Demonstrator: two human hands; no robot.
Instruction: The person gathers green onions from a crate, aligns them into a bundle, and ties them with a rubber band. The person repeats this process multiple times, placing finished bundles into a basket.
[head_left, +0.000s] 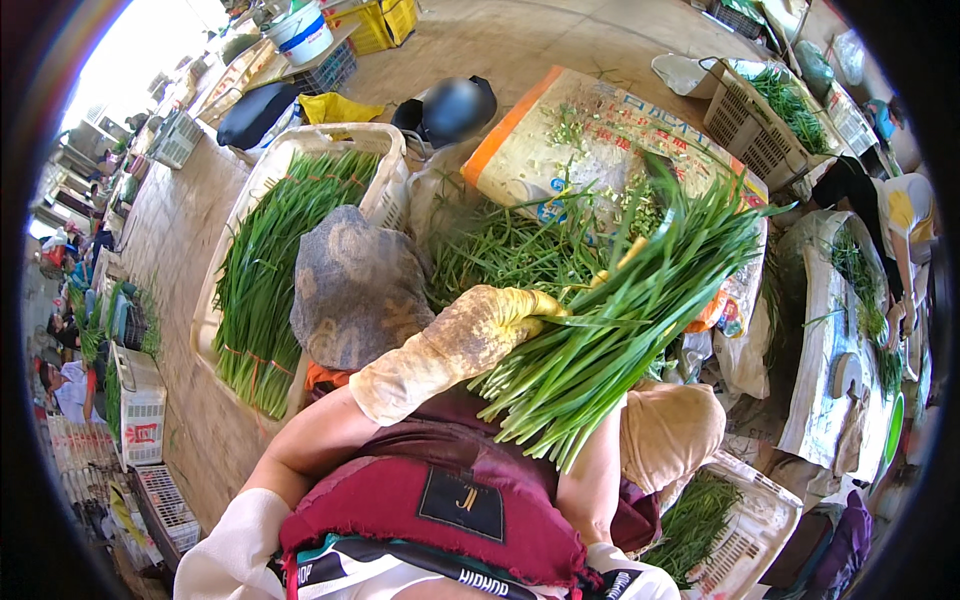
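Note:
A thick bunch of garlic chives (622, 330) lies slantwise across my lap, pale cut ends toward me and green tips pointing up and right. My right hand (632, 253) supports it from below; only yellow-gloved fingertips show past the leaves, and the palm is hidden. At the bunch's left edge, my left hand (506, 319), in a soiled yellow glove, pinches a few leaves between its fingertips. Beyond it, loose leaf trimmings (517, 247) are heaped low between my knees. On the left, a white plastic crate (206, 322) holds chives tied with orange bands.
A printed woven sack (600, 135) strewn with scraps lies ahead. Another crate of greens (750, 124) stands far right. Beside my right knee sits a crate with loose greens (757, 540). A person (896, 217) bends over a white-covered surface (832, 337) at right.

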